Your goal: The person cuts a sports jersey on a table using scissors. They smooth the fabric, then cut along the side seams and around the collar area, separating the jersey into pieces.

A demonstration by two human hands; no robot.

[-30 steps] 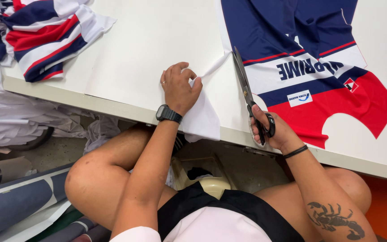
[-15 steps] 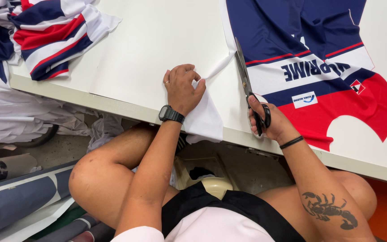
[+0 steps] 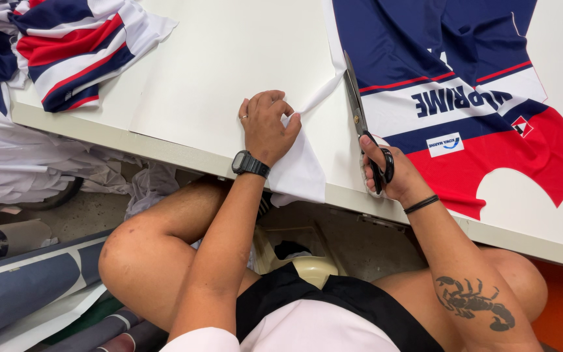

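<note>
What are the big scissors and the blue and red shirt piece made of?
The scissors look like metal: long grey blades with a dull shine, and dark handles in the right hand, perhaps painted or plastic. The shirt piece looks like thin, smooth printed cloth, probably sports fabric, lying flat with soft folds.

Left hand (image 3: 267, 127) curled, fingers pinched; right hand (image 3: 386, 173) fisted, both forearms extended forward.
</note>
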